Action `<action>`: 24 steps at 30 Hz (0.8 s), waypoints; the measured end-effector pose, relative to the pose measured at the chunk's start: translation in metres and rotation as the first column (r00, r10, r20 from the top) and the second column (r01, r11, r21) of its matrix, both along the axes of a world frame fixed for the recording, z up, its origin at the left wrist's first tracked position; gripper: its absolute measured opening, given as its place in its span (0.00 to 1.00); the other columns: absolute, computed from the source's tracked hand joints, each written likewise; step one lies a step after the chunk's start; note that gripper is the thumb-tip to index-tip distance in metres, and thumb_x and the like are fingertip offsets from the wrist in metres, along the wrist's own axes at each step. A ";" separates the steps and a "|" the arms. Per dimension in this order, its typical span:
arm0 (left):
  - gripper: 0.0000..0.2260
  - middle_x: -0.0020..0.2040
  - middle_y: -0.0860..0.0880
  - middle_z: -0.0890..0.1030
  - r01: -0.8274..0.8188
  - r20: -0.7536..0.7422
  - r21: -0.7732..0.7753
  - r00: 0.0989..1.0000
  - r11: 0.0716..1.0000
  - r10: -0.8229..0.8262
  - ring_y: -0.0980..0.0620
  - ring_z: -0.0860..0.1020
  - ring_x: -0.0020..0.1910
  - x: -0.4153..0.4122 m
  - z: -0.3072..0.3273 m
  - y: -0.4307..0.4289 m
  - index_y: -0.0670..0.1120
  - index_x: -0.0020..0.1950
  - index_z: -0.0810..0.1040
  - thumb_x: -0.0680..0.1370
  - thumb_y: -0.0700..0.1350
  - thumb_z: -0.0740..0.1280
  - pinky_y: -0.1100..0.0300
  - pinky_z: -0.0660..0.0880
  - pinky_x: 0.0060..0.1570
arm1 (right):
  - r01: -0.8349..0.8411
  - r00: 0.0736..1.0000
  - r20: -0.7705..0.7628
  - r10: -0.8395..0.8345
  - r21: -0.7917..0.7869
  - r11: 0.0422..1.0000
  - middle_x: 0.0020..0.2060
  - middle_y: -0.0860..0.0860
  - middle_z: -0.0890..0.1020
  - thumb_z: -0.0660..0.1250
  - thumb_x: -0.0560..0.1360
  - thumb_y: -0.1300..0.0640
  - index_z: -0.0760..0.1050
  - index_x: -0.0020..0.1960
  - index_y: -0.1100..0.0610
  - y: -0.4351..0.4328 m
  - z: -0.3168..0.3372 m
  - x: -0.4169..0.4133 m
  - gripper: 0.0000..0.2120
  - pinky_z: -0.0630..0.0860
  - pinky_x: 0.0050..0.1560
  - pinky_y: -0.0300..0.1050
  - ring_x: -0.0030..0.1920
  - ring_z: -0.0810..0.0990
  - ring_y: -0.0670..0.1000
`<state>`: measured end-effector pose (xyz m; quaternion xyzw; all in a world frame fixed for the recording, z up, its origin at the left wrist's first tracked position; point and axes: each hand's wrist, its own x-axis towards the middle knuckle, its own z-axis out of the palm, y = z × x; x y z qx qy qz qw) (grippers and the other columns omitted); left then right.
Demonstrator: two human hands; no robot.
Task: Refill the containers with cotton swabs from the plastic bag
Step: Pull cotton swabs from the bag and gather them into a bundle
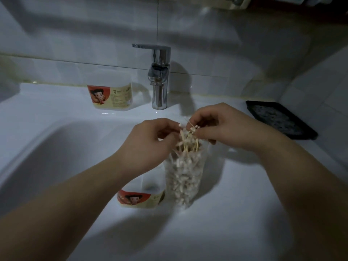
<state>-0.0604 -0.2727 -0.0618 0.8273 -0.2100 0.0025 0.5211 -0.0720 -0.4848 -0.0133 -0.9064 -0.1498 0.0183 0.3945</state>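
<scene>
Head view, dim light. A white sink surface (235, 213) with its basin sunk toward the left side; behind it a wall of pale tiles (226, 44) and, at the rear edge, a chrome mixer tap (159, 76). Two clear plastic containers carry the same label: a red panel with a cartoon child's face beside a cream panel of small print, too blurred to read. The far container (111, 93) stands at the rear edge just left of the tap; the near container (141, 194) stands toward the front edge, partly hidden under the left forearm, its inside not clearly visible. Touching its right side is the clear plastic bag (183, 178), upright and filled with cotton swabs (186, 140) whose wooden sticks and white tips fan out of its open mouth. The left hand (148, 140) has fingers curled together at the bag's mouth, pinching at the swabs or the bag's rim; which of the two cannot be told. The right hand (220, 125) pinches a small bunch of swabs between thumb and fingertips just above the bag. A black rectangular tray (280, 119) with a mottled inside lies at the right rear corner of the surface.
</scene>
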 end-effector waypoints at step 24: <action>0.06 0.38 0.50 0.86 -0.086 -0.095 -0.282 0.994 0.955 0.061 0.56 0.85 0.39 0.003 -0.005 -0.006 0.48 0.51 0.85 0.75 0.43 0.77 0.65 0.81 0.44 | -0.021 1.000 0.009 0.021 -0.013 1.000 0.40 0.46 0.87 0.79 0.71 0.58 0.85 0.50 0.45 0.006 -0.006 -0.003 0.11 0.83 0.44 0.44 0.39 0.84 0.45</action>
